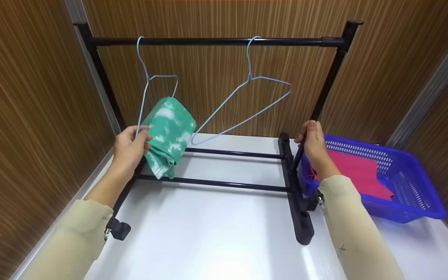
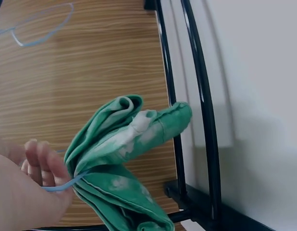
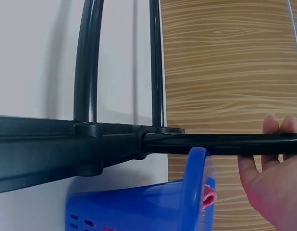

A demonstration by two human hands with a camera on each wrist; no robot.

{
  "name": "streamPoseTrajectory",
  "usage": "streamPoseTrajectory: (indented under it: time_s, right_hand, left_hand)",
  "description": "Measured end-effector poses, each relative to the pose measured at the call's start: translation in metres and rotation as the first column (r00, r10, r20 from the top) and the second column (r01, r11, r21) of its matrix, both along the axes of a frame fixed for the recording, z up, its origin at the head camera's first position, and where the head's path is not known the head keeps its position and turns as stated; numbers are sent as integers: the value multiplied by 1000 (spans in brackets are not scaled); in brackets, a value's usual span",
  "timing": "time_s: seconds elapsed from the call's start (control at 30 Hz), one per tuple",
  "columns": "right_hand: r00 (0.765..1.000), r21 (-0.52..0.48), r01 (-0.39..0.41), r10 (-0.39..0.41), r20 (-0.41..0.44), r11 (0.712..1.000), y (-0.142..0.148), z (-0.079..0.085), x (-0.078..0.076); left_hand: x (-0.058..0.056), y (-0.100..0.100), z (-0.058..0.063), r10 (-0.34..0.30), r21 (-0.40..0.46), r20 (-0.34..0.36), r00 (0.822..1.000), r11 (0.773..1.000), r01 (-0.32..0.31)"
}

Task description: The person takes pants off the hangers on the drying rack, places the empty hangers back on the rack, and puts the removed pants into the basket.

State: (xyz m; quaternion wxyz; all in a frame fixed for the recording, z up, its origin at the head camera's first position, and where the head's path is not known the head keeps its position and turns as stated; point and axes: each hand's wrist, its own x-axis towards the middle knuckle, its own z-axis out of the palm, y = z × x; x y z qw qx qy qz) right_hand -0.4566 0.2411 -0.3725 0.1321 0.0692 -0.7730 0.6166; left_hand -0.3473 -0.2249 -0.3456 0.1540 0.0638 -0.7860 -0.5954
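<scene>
My left hand [image 1: 127, 149] pinches the lower left corner of a light blue wire hanger [image 1: 144, 101] that hooks over the rack's top bar. Draped in folds over that hanger's lower wire is a green and white tie-dye garment [image 1: 169, 126]; its folded layers [image 2: 122, 137] hang just beyond my fingers in the left wrist view. My right hand [image 1: 314, 142] grips the right upright post [image 1: 327, 85] of the black clothes rack, thumb and fingers around it in the right wrist view. A second wire hanger [image 1: 228, 99] hangs bare near the bar's right part.
Right of the rack, a blue perforated basket [image 1: 414, 186] stands on the white table [image 1: 208, 229] with a pinkish-red cloth [image 1: 354, 171] in it. Two lower crossbars [image 1: 224, 184] join the rack's feet. Wood-grain panels [image 1: 224, 85] enclose the back and sides.
</scene>
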Motion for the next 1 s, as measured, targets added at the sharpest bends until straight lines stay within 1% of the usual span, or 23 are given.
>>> streamPoseTrajectory:
  time_s: [0.07,0.17,0.3,0.43,0.5,0.53,0.63,0.73,0.83,0.93,1.0]
  right_hand:
    - [1000,12,-2,2,-2,1000,-3,6,7]
    - [1000,38,2,-2,-9,999,-6,9,12]
    - [1000,36,3,-2,-31,999,-7,8,12]
    - [999,41,12,-11,-40,999,-4,6,10]
    - [999,46,18,-16,-41,999,-3,6,10]
    - [999,45,19,-17,-39,999,-3,5,10]
    - [999,35,13,-11,-41,999,-4,5,10]
    - [999,22,5,-4,-47,1000,-6,6,9]
    - [998,12,6,-5,-58,1000,-7,4,8]
    - [997,4,18,-18,-76,1000,-7,1,5]
    - [996,-2,19,-19,-85,1000,-6,0,4]
  left_hand:
    - [0,1,2,-10,19,2,1000,1000,10]
    - [-1,4,5,-40,49,-14,999,998,40]
    - [1,12,10,-100,124,-27,995,987,102]
    - [4,20,19,-140,211,10,990,968,135]
    - [6,22,23,-149,243,33,988,960,137]
    - [6,23,25,-148,245,44,988,960,133]
    - [8,23,27,-119,233,48,992,967,105]
    - [10,21,26,-61,193,14,998,979,58]
    - [12,21,25,4,134,-57,998,991,4]
    - [12,22,23,55,74,-131,990,996,-46]
    - [12,24,22,72,39,-171,983,997,-66]
